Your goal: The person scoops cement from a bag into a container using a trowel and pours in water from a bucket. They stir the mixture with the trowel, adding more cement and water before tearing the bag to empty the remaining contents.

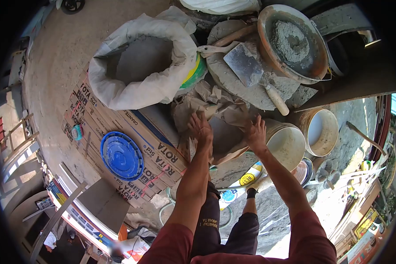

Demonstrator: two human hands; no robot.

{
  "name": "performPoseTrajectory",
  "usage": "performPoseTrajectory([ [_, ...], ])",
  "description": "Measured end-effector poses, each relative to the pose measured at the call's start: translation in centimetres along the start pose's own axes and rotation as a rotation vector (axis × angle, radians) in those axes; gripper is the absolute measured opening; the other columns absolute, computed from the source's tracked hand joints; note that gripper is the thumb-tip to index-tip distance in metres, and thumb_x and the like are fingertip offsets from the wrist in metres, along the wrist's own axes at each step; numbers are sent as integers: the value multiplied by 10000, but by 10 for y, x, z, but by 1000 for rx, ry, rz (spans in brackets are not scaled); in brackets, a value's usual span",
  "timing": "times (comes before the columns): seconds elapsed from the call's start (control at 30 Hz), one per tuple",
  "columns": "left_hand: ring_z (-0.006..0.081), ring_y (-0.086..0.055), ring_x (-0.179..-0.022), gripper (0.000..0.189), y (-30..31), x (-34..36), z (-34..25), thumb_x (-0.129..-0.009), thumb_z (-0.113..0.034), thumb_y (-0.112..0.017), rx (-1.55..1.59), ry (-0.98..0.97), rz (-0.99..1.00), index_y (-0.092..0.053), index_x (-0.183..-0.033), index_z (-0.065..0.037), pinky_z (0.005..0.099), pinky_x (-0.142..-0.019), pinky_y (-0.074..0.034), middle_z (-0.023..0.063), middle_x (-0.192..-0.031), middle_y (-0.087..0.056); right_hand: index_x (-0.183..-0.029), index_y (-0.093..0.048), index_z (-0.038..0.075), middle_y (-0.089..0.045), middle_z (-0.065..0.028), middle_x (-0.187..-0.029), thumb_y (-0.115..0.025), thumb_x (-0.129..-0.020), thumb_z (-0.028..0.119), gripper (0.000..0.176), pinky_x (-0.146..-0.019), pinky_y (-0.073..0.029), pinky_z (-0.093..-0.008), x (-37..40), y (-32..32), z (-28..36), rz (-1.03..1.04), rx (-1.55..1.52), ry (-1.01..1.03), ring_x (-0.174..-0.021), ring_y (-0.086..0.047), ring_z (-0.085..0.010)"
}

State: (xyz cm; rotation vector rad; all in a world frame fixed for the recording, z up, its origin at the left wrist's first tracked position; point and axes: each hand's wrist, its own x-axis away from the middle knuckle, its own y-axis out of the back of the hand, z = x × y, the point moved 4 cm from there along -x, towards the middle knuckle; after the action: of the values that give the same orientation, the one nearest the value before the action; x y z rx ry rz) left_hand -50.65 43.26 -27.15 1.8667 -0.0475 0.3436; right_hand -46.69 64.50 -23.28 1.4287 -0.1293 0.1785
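An opened brown paper sack (233,115) with grey powder inside stands in front of me. My left hand (201,128) rests on the left side of its crumpled rim, fingers spread. On the right side of the rim lies my right hand (256,134), its fingers also apart. Beyond the sack at the upper left is a large white woven sack (141,94), rolled open, with grey powder in it. A trowel (244,64) and a wooden handle (277,100) lie on a grey-crusted surface at the upper right, beside a bucket of grey mix (268,44).
Stacked tile cartons (105,110) lie at the left, with a blue lid (122,155) and a small teal object (77,132) on them. Two pale buckets stand at the right, one nearer (287,148) and one farther (322,132). A person is partly visible at the lower left.
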Motion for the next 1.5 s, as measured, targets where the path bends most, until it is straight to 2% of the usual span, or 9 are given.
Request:
performPoseTrajectory([
  [0.17,304,-430,-1142,374,1,-3,18,-707,-147,-663,-120,326,-120,-567,-1062,-78,450,-941,-315,108,-1218,-463,-1029,-616,39,-641,-193,-914,-581,-713,61,318,-821,-483,-421,6,-22,-33,16,-571,-269,-926,-598,-377],
  [0.27,289,-454,-1145,340,34,-32,32,-710,-170,-659,-212,148,-24,-585,-1035,-102,446,-942,-335,102,-1217,-501,-1114,-565,93,-585,-188,-1108,-577,-746,77,369,-845,-442,-494,9,-14,-44,32,-752,-237,-1048,-546,-357],
  [0.6,270,-541,-1030,319,63,-51,47,-728,-193,-659,-324,90,42,-582,-1022,-96,398,-834,-451,94,-1095,-543,-1104,-545,84,-598,-158,-1050,-579,-734,53,373,-882,-424,-450,13,-6,-43,-175,-684,-11,-1009,-539,-374],
  [0.77,305,-562,-988,305,46,2,-9,-760,-129,-647,-159,-596,319,-526,-1031,-57,402,-798,-481,120,-1064,-530,-1082,-542,75,-598,-163,-1023,-548,-728,-1,363,-861,-442,-436,7,12,-24,-232,-634,-17,-1032,-528,-372],
  [0.97,321,-515,-1048,463,54,-3,-12,-719,-235,-734,-40,-108,-54,-537,-1093,-47,463,-875,-408,113,-1065,-529,-1096,-537,47,-591,-142,-1029,-689,-685,72,439,-868,-424,-437,4,58,-12,-53,-642,-148,-1011,-535,-341],
  [1.2,268,-511,-1030,324,71,-8,-8,-719,-234,-713,-164,-367,-61,-629,-992,-80,421,-888,-346,87,-1060,-558,-1105,-543,43,-573,-123,-1082,-760,-669,192,509,-869,-440,-408,-44,110,81,-511,-601,203,-1070,-515,-292],
  [1.3,247,-532,-931,174,67,-21,9,-758,-224,-603,-216,-553,-98,-667,-861,-100,410,-867,-361,75,-1037,-591,-1151,-531,57,-594,-133,-1050,-756,-674,243,559,-852,-442,-419,-74,97,111,-430,-307,288,-1023,-551,-303],
  [1.37,253,-544,-975,178,75,-31,2,-805,-158,-552,-319,-513,199,-669,-934,-122,413,-892,-360,57,-981,-628,-1109,-567,69,-620,-144,-1005,-721,-698,278,487,-811,-452,-460,-88,65,109,89,-271,93,-913,-600,-337],
  [1.5,266,-552,-983,197,69,-44,16,-829,-163,-508,-269,-502,126,-667,-941,-130,435,-875,-386,79,-980,-630,-814,-647,22,-644,-169,-843,-675,-721,293,288,-698,-481,-447,-80,31,81,-83,-271,-87,-768,-605,-364],
])
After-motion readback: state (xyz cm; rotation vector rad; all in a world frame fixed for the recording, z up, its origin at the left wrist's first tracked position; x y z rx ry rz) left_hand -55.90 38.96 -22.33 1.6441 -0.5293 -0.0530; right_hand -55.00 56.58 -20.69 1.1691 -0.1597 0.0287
